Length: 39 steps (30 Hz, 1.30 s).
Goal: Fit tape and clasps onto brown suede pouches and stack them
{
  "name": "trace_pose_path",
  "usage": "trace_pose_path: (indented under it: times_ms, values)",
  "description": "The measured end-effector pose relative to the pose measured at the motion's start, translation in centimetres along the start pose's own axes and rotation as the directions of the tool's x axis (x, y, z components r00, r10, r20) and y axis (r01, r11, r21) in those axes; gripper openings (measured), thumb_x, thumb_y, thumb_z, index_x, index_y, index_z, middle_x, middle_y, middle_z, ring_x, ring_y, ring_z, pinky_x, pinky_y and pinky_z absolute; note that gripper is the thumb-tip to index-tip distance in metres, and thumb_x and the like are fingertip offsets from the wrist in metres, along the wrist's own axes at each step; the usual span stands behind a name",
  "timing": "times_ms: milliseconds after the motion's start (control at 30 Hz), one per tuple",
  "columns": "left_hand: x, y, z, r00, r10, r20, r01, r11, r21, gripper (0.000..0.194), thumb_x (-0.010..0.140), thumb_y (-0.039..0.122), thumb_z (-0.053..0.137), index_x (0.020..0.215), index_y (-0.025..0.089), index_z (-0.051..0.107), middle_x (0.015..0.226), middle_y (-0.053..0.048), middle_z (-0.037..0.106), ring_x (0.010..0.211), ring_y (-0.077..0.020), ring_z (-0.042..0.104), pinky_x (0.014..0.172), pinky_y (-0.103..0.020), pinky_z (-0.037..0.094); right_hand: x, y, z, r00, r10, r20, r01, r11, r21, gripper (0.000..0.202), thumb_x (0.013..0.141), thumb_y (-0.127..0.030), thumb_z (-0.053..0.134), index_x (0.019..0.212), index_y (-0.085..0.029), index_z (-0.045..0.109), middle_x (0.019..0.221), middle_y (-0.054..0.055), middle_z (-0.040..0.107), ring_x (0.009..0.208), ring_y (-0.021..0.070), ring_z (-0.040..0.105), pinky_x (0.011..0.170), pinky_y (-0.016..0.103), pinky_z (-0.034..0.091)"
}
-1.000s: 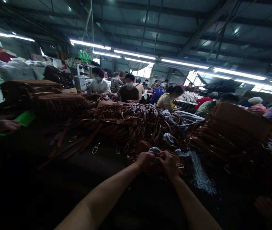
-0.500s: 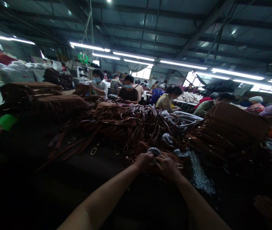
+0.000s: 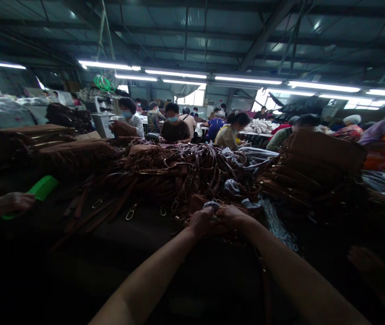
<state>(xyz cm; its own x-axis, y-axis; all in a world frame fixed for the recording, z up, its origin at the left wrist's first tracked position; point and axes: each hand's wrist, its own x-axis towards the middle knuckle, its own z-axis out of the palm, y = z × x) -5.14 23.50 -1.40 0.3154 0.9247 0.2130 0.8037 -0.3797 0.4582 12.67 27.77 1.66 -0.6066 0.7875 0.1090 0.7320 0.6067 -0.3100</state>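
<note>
My left hand (image 3: 202,222) and my right hand (image 3: 233,217) meet over a brown suede-like bag (image 3: 196,203), fingers curled in on it. A crumpled grey-white wrapping (image 3: 212,205) shows just beyond my fingertips. My hands hide much of the bag, so the exact grip is unclear. Below my right forearm hangs a narrow brown strap (image 3: 265,282). Loose straps with metal clasps (image 3: 130,213) lie to the left of my hands. To the right is a bunch of thin, clear plastic strands (image 3: 278,225).
A heap of brown fringed bags and straps (image 3: 192,164) lies ahead, between bag stacks at left (image 3: 30,140) and right (image 3: 321,158). Another person's hand (image 3: 11,203) at left holds a green brush (image 3: 44,187). A dim hand (image 3: 365,259) shows at lower right. Several people work beyond.
My right hand has turned and drawn against my left, over the bag. A strap now hangs under my right forearm. The green brush shows more fully as the view has shifted.
</note>
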Motion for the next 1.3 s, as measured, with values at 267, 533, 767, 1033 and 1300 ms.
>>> trace_pose_path:
  times_ms: [267,533,767,1033,1300]
  values:
    - [1.4,-0.2,-1.0,0.991,0.117,0.07,-0.121,0.991,0.053,0.038,0.076,0.039,0.06,0.107,0.018,0.054,0.087,-0.007,0.065,0.08,-0.0244,0.064,0.066,-0.027,0.041,-0.6,0.1,0.1,0.995,-0.093,0.038,0.096,0.99,-0.1,0.015,0.07,-0.022,0.062,0.081,-0.023,0.072,0.089,0.005,0.068,0.083,0.0192,0.058,0.078,0.029,0.043]
    - [4.5,0.2,-4.2,0.991,0.128,0.033,-0.121,0.98,-0.16,0.036,0.071,0.027,0.065,0.106,0.02,0.059,0.097,-0.003,0.066,0.086,-0.0174,0.061,0.073,-0.024,0.044,-1.8,0.0,-2.1,0.968,0.08,-0.24,-0.01,0.96,0.281,0.042,0.082,-0.023,0.049,0.124,-0.019,0.054,0.112,0.007,0.063,0.096,0.0175,0.059,0.084,0.03,0.046]
    - [8.1,0.2,-6.5,0.957,0.017,0.29,0.191,0.714,-0.673,0.042,0.057,0.027,0.078,0.092,0.008,0.063,0.071,-0.002,0.062,0.058,-0.0102,0.055,0.055,-0.022,0.043,-2.6,-0.7,-3.2,0.893,-0.116,-0.434,0.102,0.993,-0.055,0.048,0.076,-0.013,0.057,0.124,-0.023,0.055,0.12,0.005,0.06,0.112,0.0203,0.05,0.098,0.037,0.037]
    - [7.7,0.3,-6.5,0.9,0.125,0.417,0.29,0.541,-0.789,0.051,0.048,0.042,0.084,0.08,0.006,0.067,0.067,-0.003,0.061,0.058,-0.0091,0.053,0.059,-0.023,0.041,-1.8,-1.2,-1.0,0.872,-0.117,-0.475,-0.009,0.967,-0.255,0.047,0.079,-0.021,0.059,0.126,-0.02,0.052,0.112,0.009,0.062,0.107,0.0236,0.049,0.1,0.039,0.03]
    - [8.3,-1.2,-4.7,0.924,0.143,0.356,0.197,0.618,-0.761,0.052,0.054,0.05,0.079,0.082,0.008,0.065,0.071,-0.004,0.061,0.059,-0.009,0.052,0.057,-0.022,0.04,-1.6,0.0,-0.5,0.865,-0.154,-0.477,0.041,0.97,-0.238,0.033,0.086,-0.021,0.05,0.118,-0.02,0.058,0.107,0.008,0.065,0.102,0.0215,0.053,0.098,0.038,0.032]
